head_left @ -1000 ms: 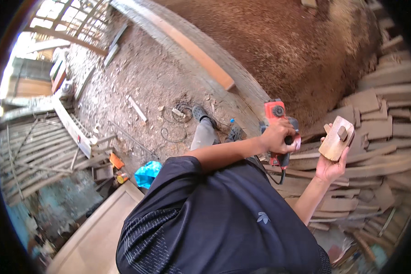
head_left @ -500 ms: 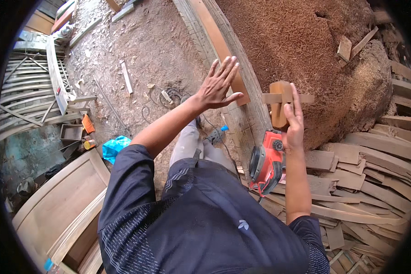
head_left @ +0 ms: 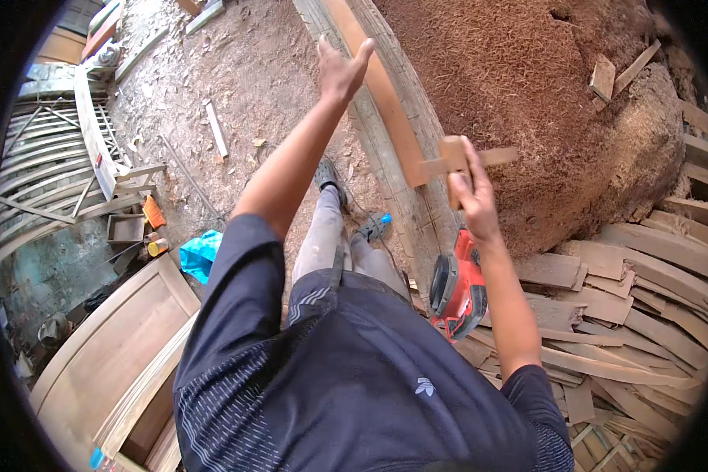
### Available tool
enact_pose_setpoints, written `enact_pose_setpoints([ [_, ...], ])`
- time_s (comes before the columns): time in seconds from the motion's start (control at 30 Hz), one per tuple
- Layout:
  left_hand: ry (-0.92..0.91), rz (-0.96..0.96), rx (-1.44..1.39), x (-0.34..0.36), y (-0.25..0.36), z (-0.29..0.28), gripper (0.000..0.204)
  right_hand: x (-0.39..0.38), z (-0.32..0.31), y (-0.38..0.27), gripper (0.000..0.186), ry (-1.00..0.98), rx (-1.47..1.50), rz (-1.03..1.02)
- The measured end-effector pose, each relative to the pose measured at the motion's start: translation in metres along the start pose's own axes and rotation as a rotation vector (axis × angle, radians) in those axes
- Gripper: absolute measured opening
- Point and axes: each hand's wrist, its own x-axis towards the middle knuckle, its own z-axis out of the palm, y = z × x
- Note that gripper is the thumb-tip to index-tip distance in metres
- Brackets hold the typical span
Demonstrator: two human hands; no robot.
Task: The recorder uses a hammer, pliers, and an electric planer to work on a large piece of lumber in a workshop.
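My right hand (head_left: 476,200) is wrapped round a wooden marking gauge (head_left: 453,149), a small block with a flat stem crossing it. The left end of the stem is beside or over the near end of a long, smooth reddish-brown board (head_left: 393,118); I cannot tell if they touch. That board lies lengthwise on a thick weathered beam (head_left: 381,138). Farther up, my left hand (head_left: 344,75) is at the board's left edge, open, thumb and fingers apart. Whether it touches the board is unclear.
A red and black power planer (head_left: 468,283) sits by my right forearm. Wood shavings (head_left: 511,79) are heaped beyond the beam, and offcuts (head_left: 637,315) pile up at right. A panelled wooden door (head_left: 118,330) and a blue plastic bag (head_left: 201,256) are at left.
My left hand has moved away and slightly left along the board. My right hand has brought the marking gauge leftward to the board's near end, turning its stem.
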Motion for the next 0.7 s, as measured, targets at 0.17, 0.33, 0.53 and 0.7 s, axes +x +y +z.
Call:
enact_pose_setpoints([
  [0.17, -0.210, -0.254, 0.040, 0.015, 0.013, 0.037, 0.112, 0.055, 0.017, 0.029, 0.065, -0.127, -0.056, -0.014],
  [0.33, -0.173, -0.277, 0.118, 0.007, 0.025, 0.040, 0.104, 0.106, 0.025, 0.017, 0.064, -0.194, -0.116, -0.051],
  [0.53, -0.114, -0.266, 0.133, 0.004, 0.020, 0.035, 0.104, 0.070, 0.018, 0.028, 0.065, -0.209, -0.154, -0.006],
  [0.7, -0.123, -0.291, -0.075, 0.008, 0.027, 0.037, 0.080, 0.097, 0.029, 0.018, 0.067, -0.213, -0.151, -0.021],
])
